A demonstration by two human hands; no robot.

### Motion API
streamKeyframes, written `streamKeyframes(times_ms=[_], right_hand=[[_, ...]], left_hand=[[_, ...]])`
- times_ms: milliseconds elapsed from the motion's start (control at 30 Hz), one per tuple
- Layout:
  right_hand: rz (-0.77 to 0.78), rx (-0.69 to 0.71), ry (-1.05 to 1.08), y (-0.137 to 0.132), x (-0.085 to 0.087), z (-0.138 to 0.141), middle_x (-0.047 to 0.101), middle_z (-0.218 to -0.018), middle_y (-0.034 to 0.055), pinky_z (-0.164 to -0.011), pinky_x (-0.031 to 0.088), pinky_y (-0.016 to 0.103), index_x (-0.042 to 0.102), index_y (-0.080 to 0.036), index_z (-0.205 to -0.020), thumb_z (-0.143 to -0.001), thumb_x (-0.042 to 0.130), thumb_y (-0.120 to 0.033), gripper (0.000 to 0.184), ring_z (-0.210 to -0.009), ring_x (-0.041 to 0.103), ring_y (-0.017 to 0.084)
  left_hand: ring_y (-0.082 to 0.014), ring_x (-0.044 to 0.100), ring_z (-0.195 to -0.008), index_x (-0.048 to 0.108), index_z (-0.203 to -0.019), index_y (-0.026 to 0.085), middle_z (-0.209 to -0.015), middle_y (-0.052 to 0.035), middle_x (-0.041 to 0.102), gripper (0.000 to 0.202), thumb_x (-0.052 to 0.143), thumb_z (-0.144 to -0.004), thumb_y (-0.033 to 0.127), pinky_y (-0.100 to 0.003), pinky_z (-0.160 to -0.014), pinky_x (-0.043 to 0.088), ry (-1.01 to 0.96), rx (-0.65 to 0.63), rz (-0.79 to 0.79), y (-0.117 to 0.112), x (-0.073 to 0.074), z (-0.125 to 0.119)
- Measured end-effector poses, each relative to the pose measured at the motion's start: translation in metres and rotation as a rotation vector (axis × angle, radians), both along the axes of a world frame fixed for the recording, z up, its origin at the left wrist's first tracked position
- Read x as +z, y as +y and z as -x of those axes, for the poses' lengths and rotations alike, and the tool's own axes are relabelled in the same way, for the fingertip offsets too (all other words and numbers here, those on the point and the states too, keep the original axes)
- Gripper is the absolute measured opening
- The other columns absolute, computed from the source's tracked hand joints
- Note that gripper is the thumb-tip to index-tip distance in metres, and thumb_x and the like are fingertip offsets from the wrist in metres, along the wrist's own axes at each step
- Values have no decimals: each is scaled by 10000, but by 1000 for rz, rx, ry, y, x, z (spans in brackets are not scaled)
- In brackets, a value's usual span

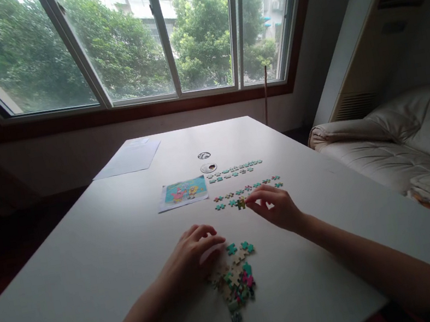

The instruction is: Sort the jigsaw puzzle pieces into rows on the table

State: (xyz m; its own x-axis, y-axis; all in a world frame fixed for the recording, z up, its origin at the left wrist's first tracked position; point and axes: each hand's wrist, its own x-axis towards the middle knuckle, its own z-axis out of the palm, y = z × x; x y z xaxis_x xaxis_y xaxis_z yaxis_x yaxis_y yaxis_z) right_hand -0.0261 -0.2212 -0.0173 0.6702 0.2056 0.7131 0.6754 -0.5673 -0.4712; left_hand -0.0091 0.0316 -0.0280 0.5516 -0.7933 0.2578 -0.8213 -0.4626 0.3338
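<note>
The right hand [277, 208] pinches a puzzle piece [241, 204] between closed fingers at the near row of pieces [247, 189] on the white surface [91, 260]. The left hand [193, 259] lies open, fingers holding nothing, just beside the loose pile [236, 282]. A small round dish [208, 167] farther off holds something dark, too small to tell.

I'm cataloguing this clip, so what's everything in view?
table: one, white, foreground
piece pile: one, teal-pink-beige, beside left fingers
piece rows: two groups, mostly teal, mid-table
single piece: one, olive, at the near row
picture sheet: one, blue, left of rows
paper: one, white, far left
discs: two, pale, beyond rows
window: one, wide, behind table
bedding: one heap, cream, right
left hand: one, open, on the pile
right hand: one, pinching the single piece
</note>
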Motion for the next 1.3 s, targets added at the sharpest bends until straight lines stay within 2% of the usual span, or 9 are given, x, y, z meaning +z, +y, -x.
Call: streamKeyframes(times_ms=[100,200,333,500,633,767,967,1100,1300], right_hand=[[39,-19,23,-6,4,-3,614,-801,30,-516,426,193,620,-175,-818,-805,545,-219,89,-528,499,64],[115,-28,99,-24,9,-12,616,-762,29,-527,420,195,629,-172,-811,-810,527,-251,129,-535,501,73],[231,-44,300,-71,8,-31,625,-712,29,-533,412,200,643,-160,-809,-795,528,-324,201,-561,519,95],[282,-218,565,-143,-5,-47,618,-670,30,-567,412,216,658,-152,-811,-741,550,-417,295,-602,530,124],[283,-294,735,-175,-16,-49,617,-675,39,-545,402,215,654,-140,-836,-712,546,-468,367,-588,528,130],[323,-320,763,-182,-22,-50,620,-681,37,-547,390,214,663,-149,-833,-698,553,-469,364,-605,531,136],[379,-402,682,-175,-19,-49,629,-737,29,-564,384,218,669,-184,-856,-719,535,-402,291,-618,531,133],[371,-379,673,-171,-21,-50,628,-760,23,-571,390,218,668,-192,-853,-703,558,-392,274,-615,526,128],[371,-368,624,-167,-24,-51,622,-753,25,-577,392,235,672,-194,-861,-720,545,-390,272,-610,514,133]], left_hand=[[-195,483,-922,592,-1050,336,-1108,-55,515,302,445,-844,169,-376,-805,395,-26,-18,-51,-1,1,3],[-215,469,-967,594,-1049,367,-1150,-51,496,331,455,-839,153,-404,-821,379,-43,-25,-79,-1,1,5],[-215,478,-945,609,-1031,349,-1112,-59,516,305,454,-844,165,-410,-813,383,-34,2,-82,1,-2,1],[-221,467,-977,576,-1081,362,-1136,-61,502,346,442,-845,147,-410,-823,379,-50,-7,-56,1,-4,2],[-243,462,-1003,603,-1037,374,-1145,-59,504,320,469,-834,166,-425,-827,378,-40,-30,-79,-1,-3,6],[-244,476,-989,616,-1026,355,-1118,-64,524,311,471,-831,161,-419,-815,393,-33,7,-67,-2,-1,4],[-242,470,-994,591,-1062,363,-1120,-64,518,364,462,-822,121,-428,-819,392,-46,-12,-92,-2,2,6],[-241,458,-1005,607,-1041,364,-1143,-61,506,342,475,-821,137,-416,-828,388,-50,-45,-110,-3,2,8],[-246,468,-985,617,-1023,358,-1123,-67,520,316,470,-827,158,-419,-809,386,-76,-30,-104,-3,1,7]])
